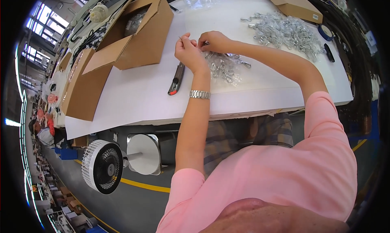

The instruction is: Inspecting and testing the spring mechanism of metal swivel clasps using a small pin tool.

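My left hand (189, 54), a metal watch on its wrist, is closed in a pinch on a small thin item, too small to name. Just to its right my right hand (213, 42) has its fingers bent and closed; what they hold is hidden. Below both hands lies a pile of small metal hook hardware in clear bags (223, 70) on the white work surface (142, 91). A box cutter (176, 79) with a red end lies left of my left forearm. A larger heap of similar bagged hardware (284, 34) is at the right.
An open cardboard box (144, 46) stands at the left, a long carton (81, 91) beside it. Another box (294, 7) is at the back right, near a tape roll (326, 32) and a black object (329, 53). A white fan (101, 166) stands below the table edge.
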`<action>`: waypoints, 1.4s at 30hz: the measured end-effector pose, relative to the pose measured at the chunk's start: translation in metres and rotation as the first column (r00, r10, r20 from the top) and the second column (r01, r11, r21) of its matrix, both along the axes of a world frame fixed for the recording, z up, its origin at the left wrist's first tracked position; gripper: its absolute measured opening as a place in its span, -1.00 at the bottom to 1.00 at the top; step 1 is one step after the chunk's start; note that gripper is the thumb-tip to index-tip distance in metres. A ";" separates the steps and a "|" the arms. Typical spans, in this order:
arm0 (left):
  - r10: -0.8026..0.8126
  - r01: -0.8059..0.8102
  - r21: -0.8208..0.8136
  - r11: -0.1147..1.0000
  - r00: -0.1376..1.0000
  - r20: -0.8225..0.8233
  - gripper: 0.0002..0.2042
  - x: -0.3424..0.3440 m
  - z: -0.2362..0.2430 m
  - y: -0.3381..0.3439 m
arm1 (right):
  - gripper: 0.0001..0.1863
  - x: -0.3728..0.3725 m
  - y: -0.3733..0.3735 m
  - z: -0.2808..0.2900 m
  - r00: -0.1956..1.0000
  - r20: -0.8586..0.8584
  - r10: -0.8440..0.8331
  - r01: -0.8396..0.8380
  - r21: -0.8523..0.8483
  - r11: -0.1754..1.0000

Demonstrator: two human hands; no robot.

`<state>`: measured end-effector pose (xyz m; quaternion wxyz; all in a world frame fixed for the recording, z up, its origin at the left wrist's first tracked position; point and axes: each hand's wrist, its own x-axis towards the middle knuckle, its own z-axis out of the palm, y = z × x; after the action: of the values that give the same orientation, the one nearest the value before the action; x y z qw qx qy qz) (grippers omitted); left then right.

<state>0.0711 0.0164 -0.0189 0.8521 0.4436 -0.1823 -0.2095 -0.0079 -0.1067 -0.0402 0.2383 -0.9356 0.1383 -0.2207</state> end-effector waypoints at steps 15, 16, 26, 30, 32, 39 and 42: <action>-0.004 0.003 -0.045 0.999 1.000 -0.025 -0.81 0.010 0.007 0.003 | -0.79 -0.107 0.030 0.068 0.927 -0.250 -0.281 0.216 -0.259 0.942; -0.013 0.012 -0.029 1.000 1.000 -0.019 -0.81 0.007 0.010 0.004 | -0.80 -0.124 0.040 0.074 0.891 -0.331 -0.310 0.238 -0.240 0.941; -0.077 0.075 0.027 0.997 0.994 0.081 -0.81 0.003 0.012 0.001 | -0.87 -0.175 0.077 0.040 0.878 -0.348 -0.330 0.290 -0.163 0.943; -0.096 0.086 0.077 0.993 0.986 0.133 -0.82 0.001 0.007 -0.001 | -0.89 -0.176 0.069 0.037 0.919 -0.228 -0.321 0.318 -0.049 0.947; -0.118 0.110 0.070 0.991 0.985 0.127 -0.82 0.001 0.006 -0.001 | -0.89 -0.171 0.065 0.042 0.920 -0.186 -0.344 0.338 -0.066 0.939; 0.091 -0.091 -0.012 0.996 0.996 -0.010 -0.82 0.019 0.021 0.018 | -0.87 -0.167 0.065 0.042 0.839 -0.430 -0.333 0.207 -0.314 0.927; 0.142 -0.143 0.012 0.990 0.989 0.039 -0.83 0.029 0.018 0.024 | -0.86 -0.176 0.065 0.031 0.881 -0.348 -0.320 0.203 -0.332 0.921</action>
<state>0.1000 0.0402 -0.0005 0.8580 0.4655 -0.1651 -0.1409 -0.1839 -0.0415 -0.0095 0.0356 -0.9574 0.2764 -0.0754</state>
